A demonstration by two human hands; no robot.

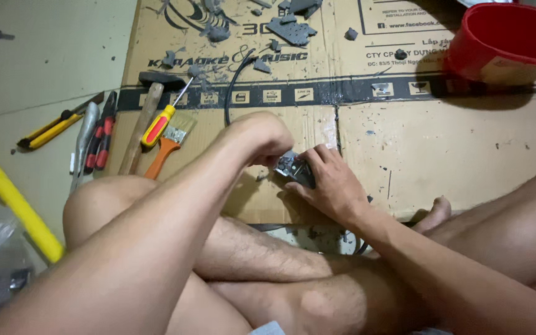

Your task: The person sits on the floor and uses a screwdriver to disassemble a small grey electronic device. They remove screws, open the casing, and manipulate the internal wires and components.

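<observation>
I sit cross-legged on a flattened cardboard sheet. My right hand grips a small grey metal-and-plastic part and presses it down on the cardboard. My left hand is curled at the part's left end, its fingers closed on or against it; the wrist hides what the fingertips hold. A black cable curves from the cardboard's far side toward my hands.
Tools lie at the left: a hammer, a yellow-red screwdriver, an orange paintbrush, red-handled pliers, a yellow utility knife. A yellow pole slants at far left. A red bucket stands top right. Grey broken pieces litter the far cardboard.
</observation>
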